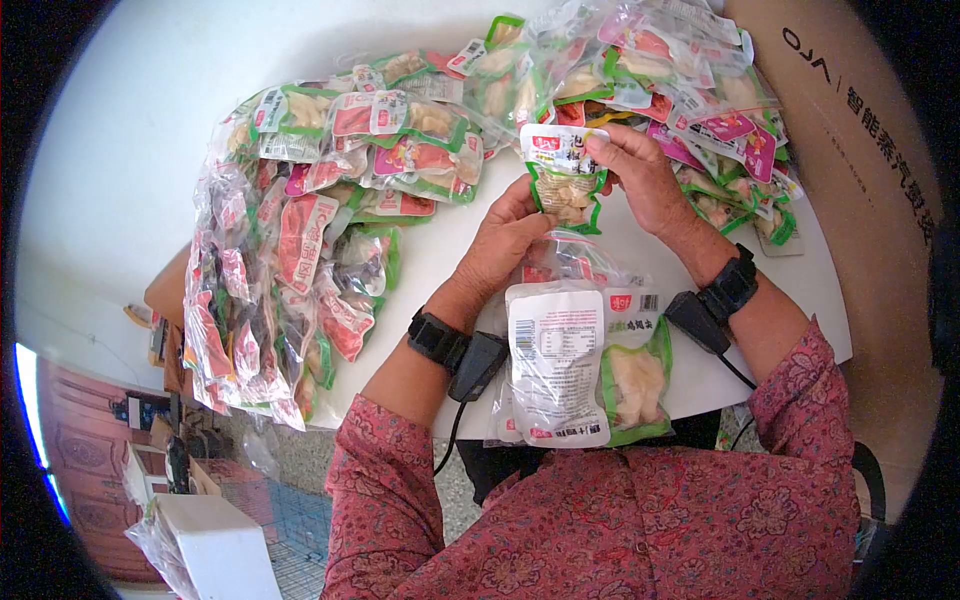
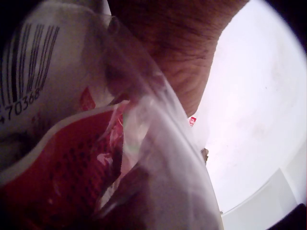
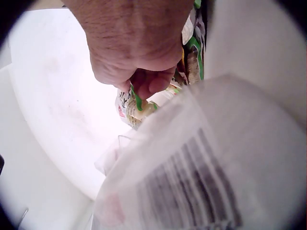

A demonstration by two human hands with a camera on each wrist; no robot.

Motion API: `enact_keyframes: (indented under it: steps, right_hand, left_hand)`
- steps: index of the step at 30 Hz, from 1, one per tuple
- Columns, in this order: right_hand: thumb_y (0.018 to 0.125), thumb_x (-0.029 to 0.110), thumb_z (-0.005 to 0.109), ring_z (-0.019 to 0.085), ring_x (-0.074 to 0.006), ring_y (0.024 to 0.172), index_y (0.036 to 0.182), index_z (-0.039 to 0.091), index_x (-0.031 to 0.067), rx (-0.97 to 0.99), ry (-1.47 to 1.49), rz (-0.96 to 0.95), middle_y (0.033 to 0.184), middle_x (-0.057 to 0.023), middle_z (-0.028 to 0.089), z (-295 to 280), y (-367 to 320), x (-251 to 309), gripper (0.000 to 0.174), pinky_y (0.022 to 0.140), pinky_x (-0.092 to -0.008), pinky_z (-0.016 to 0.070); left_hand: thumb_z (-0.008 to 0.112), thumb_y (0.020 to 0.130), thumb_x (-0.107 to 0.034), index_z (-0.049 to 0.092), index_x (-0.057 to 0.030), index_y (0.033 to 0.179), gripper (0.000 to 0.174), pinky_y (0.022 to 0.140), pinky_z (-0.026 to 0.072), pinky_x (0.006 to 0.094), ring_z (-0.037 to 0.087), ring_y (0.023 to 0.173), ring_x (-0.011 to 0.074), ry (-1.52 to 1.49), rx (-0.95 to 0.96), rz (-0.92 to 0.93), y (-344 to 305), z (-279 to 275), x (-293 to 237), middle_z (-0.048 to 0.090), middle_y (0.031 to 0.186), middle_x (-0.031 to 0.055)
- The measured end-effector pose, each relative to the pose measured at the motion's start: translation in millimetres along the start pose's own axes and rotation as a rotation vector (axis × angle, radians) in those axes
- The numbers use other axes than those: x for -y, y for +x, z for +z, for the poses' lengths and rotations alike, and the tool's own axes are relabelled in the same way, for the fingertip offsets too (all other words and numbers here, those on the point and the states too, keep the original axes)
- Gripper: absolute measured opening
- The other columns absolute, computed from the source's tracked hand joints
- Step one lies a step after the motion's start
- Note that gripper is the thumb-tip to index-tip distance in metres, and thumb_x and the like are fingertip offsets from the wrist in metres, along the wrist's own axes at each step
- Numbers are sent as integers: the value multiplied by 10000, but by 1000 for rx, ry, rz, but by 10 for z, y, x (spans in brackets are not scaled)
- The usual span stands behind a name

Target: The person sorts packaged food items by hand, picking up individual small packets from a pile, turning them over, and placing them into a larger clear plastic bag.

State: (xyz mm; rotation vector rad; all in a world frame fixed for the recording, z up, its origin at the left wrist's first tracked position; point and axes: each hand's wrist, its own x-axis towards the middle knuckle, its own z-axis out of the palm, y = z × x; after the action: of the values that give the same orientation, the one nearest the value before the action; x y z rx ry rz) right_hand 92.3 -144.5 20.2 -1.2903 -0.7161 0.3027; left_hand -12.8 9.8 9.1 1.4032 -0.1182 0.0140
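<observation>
Both hands hold a small green-edged food packet [image 1: 567, 190] upright above the white table in the head view. The right hand [image 1: 640, 175] pinches its upper right edge; the left hand [image 1: 510, 235] grips its lower left side. Beneath the wrists, near the body, lies a clear bag with larger packets, one showing its white printed back [image 1: 556, 365] and one a green-edged front [image 1: 636, 385]. In the right wrist view the right hand [image 3: 136, 43] pinches the packet [image 3: 136, 108]. Clear plastic partly covers the left hand [image 2: 168, 48] in the left wrist view, its fingers hidden.
Bagged packets are heaped along the table's left side [image 1: 290, 250] and at the back right [image 1: 690, 90]. A large cardboard box [image 1: 860, 200] stands at the right. A white box [image 1: 215, 545] and a wire cage [image 1: 300, 530] are at the lower left, beyond the table [image 1: 450, 385].
</observation>
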Motion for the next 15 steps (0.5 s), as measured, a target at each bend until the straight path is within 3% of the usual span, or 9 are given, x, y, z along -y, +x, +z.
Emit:
enact_keyframes:
  steps: [6, 8, 9, 11, 15]
  right_hand:
    - [855, 275, 531, 483, -54, 635, 941, 597, 39, 24, -20, -2, 770, 15, 571, -14, 15, -34, 259, 533, -208, 402]
    - [849, 286, 542, 483, -52, 637, 960, 597, 45, 14, -4, -34, 767, 20, 572, 7, 25, -34, 271, 547, -210, 408]
    - [849, 286, 542, 483, -52, 637, 960, 597, 45, 15, -4, -35, 767, 20, 572, 9, 24, -38, 271, 547, -210, 408]
    - [843, 288, 549, 486, -52, 651, 974, 596, 48, 39, -87, -42, 767, 22, 574, 6, 19, -50, 278, 564, -213, 413]
    - [841, 292, 548, 490, -53, 667, 975, 598, 49, 36, -141, -29, 769, 19, 577, -27, 26, -67, 282, 570, -212, 411]
  left_hand:
    - [424, 782, 25, 400, -41, 1233, 457, 819, 460, 285, 549, 1011, 171, -5, -8, -32, 13, -40, 31, 547, 1121, 99]
    - [418, 777, 28, 411, -41, 1222, 450, 705, 481, 241, 575, 933, 142, -16, -40, -69, 25, -67, 46, 558, 1104, 94]
    - [418, 777, 28, 411, -41, 1222, 450, 705, 481, 241, 575, 933, 142, -16, -40, -69, 23, -69, 42, 558, 1104, 94]
    - [418, 773, 31, 423, -44, 1211, 444, 563, 458, 189, 585, 834, 104, 49, -53, -44, 19, -72, 33, 568, 1083, 82]
    - [426, 770, 31, 423, -48, 1213, 450, 481, 413, 159, 578, 773, 75, 70, -75, -67, 5, -46, 24, 572, 1075, 69]
